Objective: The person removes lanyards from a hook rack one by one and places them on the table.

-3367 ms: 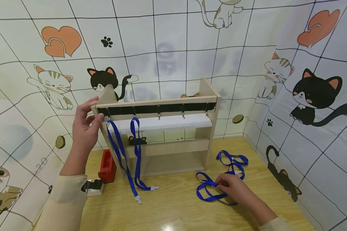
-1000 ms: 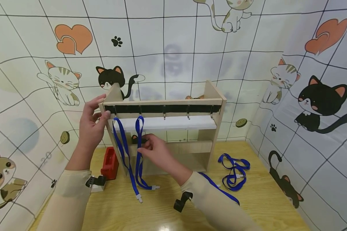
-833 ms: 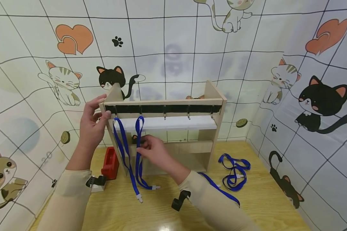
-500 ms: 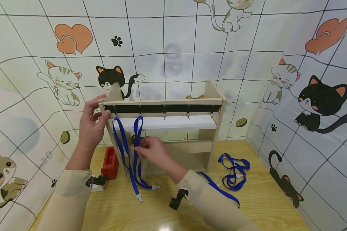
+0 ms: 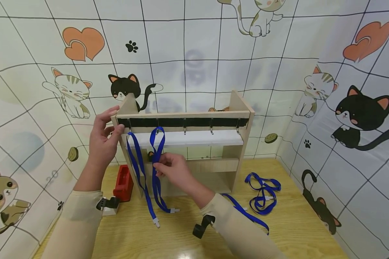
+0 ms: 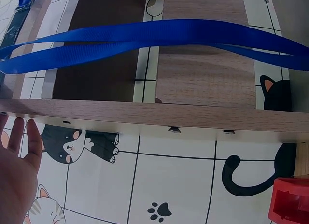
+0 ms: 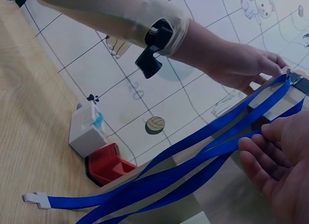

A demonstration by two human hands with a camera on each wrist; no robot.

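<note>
My left hand (image 5: 104, 138) grips the upper left corner of a small wooden shelf (image 5: 210, 165), thumb in front; its fingers touch the shelf's edge in the left wrist view. A black strip (image 5: 197, 122) across the shelf carries several metal hooks (image 5: 184, 130). One blue lanyard (image 5: 138, 151) hangs from the leftmost hook. My right hand (image 5: 175, 169) pinches a second blue lanyard (image 5: 156, 183) below its top loop, between thumb and fingers. That loop stands spread at the second hook; whether it is on the hook I cannot tell. Both lanyards' white clips (image 5: 174, 210) rest on the table.
On the table's right lie two more blue lanyards, one coiled (image 5: 262, 192), the other (image 5: 246, 214) partly hidden by my right sleeve. A red plastic holder (image 5: 123, 183) and a white box (image 5: 109, 210) stand left of the shelf. Cat-patterned walls close in behind and beside.
My right hand has gone from the loose lanyards at right to the second hanging one. Lately that lanyard's top loop has risen slightly and spread wider. My left hand stays on the shelf corner.
</note>
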